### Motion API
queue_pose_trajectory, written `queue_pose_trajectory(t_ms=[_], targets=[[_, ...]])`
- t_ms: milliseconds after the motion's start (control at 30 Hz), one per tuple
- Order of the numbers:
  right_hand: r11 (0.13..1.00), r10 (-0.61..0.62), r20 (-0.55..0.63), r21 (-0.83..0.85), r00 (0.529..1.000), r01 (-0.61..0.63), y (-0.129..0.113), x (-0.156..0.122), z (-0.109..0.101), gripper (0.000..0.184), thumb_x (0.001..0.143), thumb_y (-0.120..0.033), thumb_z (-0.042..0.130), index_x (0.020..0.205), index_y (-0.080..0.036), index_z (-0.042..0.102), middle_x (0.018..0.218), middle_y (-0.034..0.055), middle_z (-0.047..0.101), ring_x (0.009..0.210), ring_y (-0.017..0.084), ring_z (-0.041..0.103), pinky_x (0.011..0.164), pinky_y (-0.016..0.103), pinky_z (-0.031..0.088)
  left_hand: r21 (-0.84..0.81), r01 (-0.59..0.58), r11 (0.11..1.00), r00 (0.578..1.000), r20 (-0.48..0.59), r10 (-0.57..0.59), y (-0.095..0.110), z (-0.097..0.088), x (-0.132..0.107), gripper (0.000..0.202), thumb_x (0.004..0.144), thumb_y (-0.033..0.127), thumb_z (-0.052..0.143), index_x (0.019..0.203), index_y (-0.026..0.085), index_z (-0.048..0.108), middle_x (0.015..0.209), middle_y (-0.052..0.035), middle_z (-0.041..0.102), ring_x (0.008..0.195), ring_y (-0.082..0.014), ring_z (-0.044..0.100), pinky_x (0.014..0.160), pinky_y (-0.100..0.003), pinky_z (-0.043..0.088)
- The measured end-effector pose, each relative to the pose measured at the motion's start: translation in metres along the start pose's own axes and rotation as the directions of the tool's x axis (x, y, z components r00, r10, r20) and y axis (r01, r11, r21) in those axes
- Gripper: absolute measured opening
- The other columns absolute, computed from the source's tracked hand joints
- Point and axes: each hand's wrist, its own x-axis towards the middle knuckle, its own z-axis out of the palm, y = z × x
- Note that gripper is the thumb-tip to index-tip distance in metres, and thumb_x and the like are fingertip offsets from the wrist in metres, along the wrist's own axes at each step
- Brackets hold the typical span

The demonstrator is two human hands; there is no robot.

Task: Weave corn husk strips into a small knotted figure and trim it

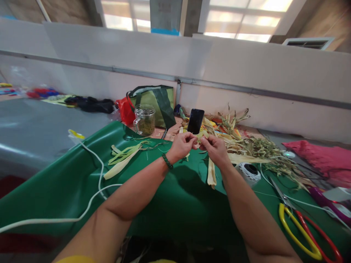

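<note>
My left hand (183, 145), with a green bead bracelet (167, 161) on its wrist, is closed in a pinch. Facing it, my right hand (215, 148) pinches too, and the fingertips of both nearly meet. A pale yellow-green piece of corn husk (203, 136) shows between them, mostly covered by fingers. Below my right hand a dry husk strip (211, 174) hangs or lies; I cannot tell which. Just behind the hands, a dark phone (195, 121) stands propped up. Green and cream husks (123, 159) lie to the left on the green sheet (175, 204).
A glass mug (145, 122) and a green bag (153, 100) stand behind. Dried husks and plants (255, 148) are heaped at right, near a thread spool (249, 172). Scissors (298, 219) with yellow and red handles lie front right. A white cable (90, 204) crosses the left.
</note>
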Motion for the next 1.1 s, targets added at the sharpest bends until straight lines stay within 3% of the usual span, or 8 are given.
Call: queue_pose_trajectory(t_ms=[100,333,633,933,1100], targets=[[1.0,-0.011,-0.023,-0.023,1.0,0.01,0.001,0.0002,0.0007,0.045,0.068,-0.062,0.068,0.06,-0.019,0.059,0.052,0.0001,0.061,0.051,0.015,0.06,0.051,0.027,0.049,0.028,-0.003,1.0,1.0,-0.009,0.003,0.0001,-0.0003,-0.0001,0.014,0.076,0.016,0.063,0.064,0.012,0.056,0.059,0.0002,0.06,0.05,-0.01,0.062,0.046,-0.017,0.047],[0.989,0.052,0.033,0.139,0.998,-0.056,-0.0008,0.0006,0.0037,0.044,0.056,-0.058,0.078,0.072,-0.019,0.064,0.062,-0.0004,0.065,0.055,0.014,0.062,0.057,0.028,0.054,-0.074,-0.021,0.997,0.998,0.064,0.026,-0.0028,-0.005,0.002,0.02,0.072,0.026,0.072,0.068,0.012,0.058,0.06,0.0011,0.061,0.051,-0.0087,0.06,0.051,-0.019,0.052],[0.997,0.038,0.043,0.071,0.998,-0.041,-0.0007,0.0004,0.0034,0.045,0.065,-0.064,0.069,0.064,-0.019,0.062,0.058,0.0004,0.062,0.052,0.014,0.059,0.055,0.029,0.054,-0.117,0.024,0.993,0.994,0.11,-0.011,0.0034,-0.0076,0.0017,0.019,0.073,0.023,0.071,0.072,0.012,0.056,0.063,0.0018,0.061,0.056,-0.0072,0.059,0.057,-0.019,0.052],[1.0,-0.022,-0.043,0.021,0.999,0.023,0.0025,-0.0008,0.0065,0.046,0.067,-0.066,0.066,0.065,-0.02,0.061,0.056,0.001,0.063,0.05,0.015,0.059,0.051,0.029,0.051,-0.152,0.137,0.979,0.984,0.13,-0.118,0.002,-0.0017,0.002,0.025,0.078,0.031,0.068,0.072,0.013,0.051,0.059,0.0034,0.057,0.053,-0.0077,0.059,0.056,-0.021,0.051],[0.998,-0.008,-0.039,0.062,0.999,0.01,0.0024,-0.001,0.0077,0.047,0.066,-0.067,0.067,0.067,-0.02,0.063,0.056,0.0004,0.062,0.05,0.015,0.058,0.051,0.029,0.051,-0.214,0.147,0.966,0.975,0.197,-0.105,0.0006,-0.0078,0.0023,0.039,0.065,0.038,0.08,0.084,0.011,0.06,0.07,-0.0005,0.065,0.061,-0.0095,0.062,0.067,-0.026,0.054]])
